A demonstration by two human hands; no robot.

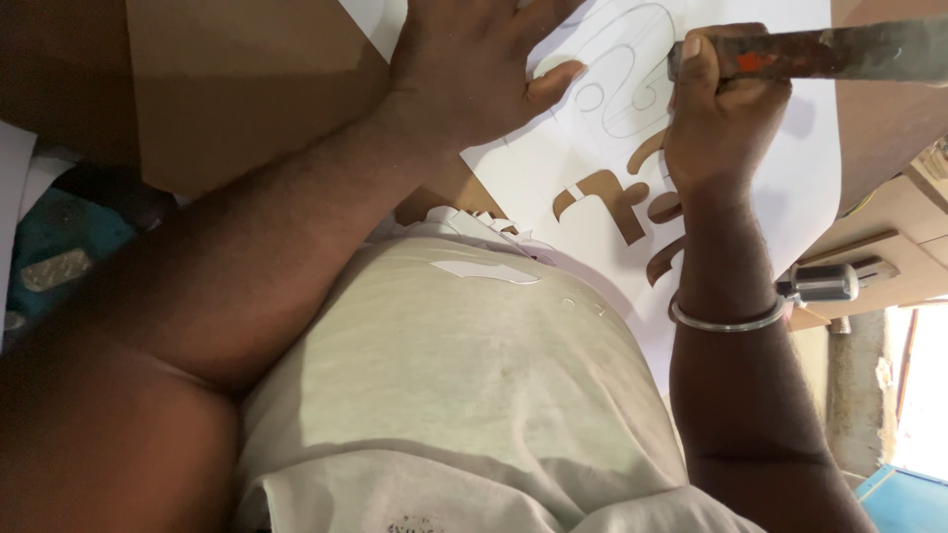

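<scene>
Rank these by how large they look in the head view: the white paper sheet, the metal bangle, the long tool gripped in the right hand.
1. white paper sheet, by far the largest.
2. long tool in the right hand; it runs out of frame, so its full length is unsure.
3. metal bangle, smallest.

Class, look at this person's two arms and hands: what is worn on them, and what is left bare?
Both forearms are bare, with no sleeves reaching them and no gloves. The right wrist carries a plain silver metal bangle. The left hand and right hand show no rings; short fingernails are visible.
</scene>
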